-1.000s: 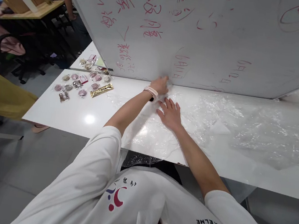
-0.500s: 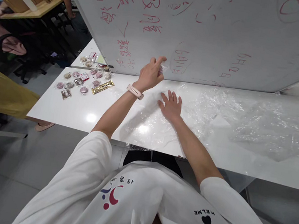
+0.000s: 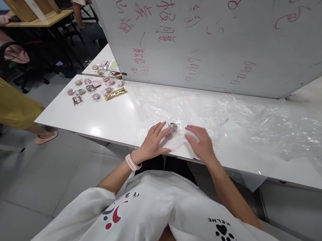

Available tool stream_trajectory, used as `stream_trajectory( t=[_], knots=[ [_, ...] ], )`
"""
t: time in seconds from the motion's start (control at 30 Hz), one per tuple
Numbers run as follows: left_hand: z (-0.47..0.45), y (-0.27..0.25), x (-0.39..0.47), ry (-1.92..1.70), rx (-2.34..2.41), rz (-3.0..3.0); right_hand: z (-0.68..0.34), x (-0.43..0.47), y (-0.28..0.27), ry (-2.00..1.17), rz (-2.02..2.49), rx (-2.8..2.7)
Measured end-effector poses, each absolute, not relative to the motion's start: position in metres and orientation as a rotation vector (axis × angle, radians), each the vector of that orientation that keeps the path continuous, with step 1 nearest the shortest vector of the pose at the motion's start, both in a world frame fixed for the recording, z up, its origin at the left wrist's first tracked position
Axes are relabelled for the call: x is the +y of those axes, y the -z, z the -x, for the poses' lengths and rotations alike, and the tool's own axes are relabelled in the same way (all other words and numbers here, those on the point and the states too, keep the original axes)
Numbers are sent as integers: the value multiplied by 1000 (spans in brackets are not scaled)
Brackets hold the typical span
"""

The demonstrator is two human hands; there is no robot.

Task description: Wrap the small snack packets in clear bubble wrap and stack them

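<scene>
Near the table's front edge, small round wrapped packets (image 3: 172, 128), dark and pinkish, lie on clear plastic film (image 3: 157, 104). My left hand (image 3: 152, 140), with a pale pink wristband, rests beside them, fingers stretched and thumb apart; its fingertips are close to the packets, and I cannot tell if they touch. On the other side, my right hand (image 3: 201, 143) hovers over the film with fingers extended, slightly blurred. A whitish piece of film or paper (image 3: 177, 142) lies between the two hands.
Several wrapped packets (image 3: 96, 96) and a gold stick packet (image 3: 116, 94) lie on the white table (image 3: 89, 116) to the left. A whiteboard (image 3: 220, 37) with red writing stands behind. Crumpled film (image 3: 291, 131) spreads rightward. A person in a yellow garment (image 3: 5, 94) is at the left.
My left hand has come from near the whiteboard down to the front edge, and the packets now lie there. My right hand has moved toward me and slightly right.
</scene>
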State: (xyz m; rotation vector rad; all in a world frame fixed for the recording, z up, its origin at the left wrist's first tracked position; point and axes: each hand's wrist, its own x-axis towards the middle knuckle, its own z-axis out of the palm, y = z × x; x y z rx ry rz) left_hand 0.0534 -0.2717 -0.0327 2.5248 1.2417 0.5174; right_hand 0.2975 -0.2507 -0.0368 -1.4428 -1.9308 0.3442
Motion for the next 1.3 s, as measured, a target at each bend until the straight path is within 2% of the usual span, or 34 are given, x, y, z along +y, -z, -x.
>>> stream_trajectory(
  t=[0.17,0.3,0.43,0.73,0.93,1.07,1.2,1.3],
  knots=[
    [-17,49,-320,-587,1310,-2473,-297,-337,65,-278,1469,-2053],
    [3,60,-329,-694,1429,-2345,-289,-347,69,-216,1549,-1990],
    [12,50,-322,-763,1467,-2192,-292,-346,61,-182,1541,-2054],
    [3,3,-281,-430,1702,-2032,-313,-302,19,-118,1591,-2183],
    [-8,3,-259,0,2034,-2133,-300,-237,26,-83,1737,-2283],
    [-12,10,-259,71,2108,-2138,-278,-241,28,60,1696,-2119],
    [-10,12,-259,54,2120,-2095,-256,-265,35,-205,1401,-2320],
    [-8,10,-263,-139,2200,-2129,-251,-271,46,-396,1215,-2509]
  ],
)
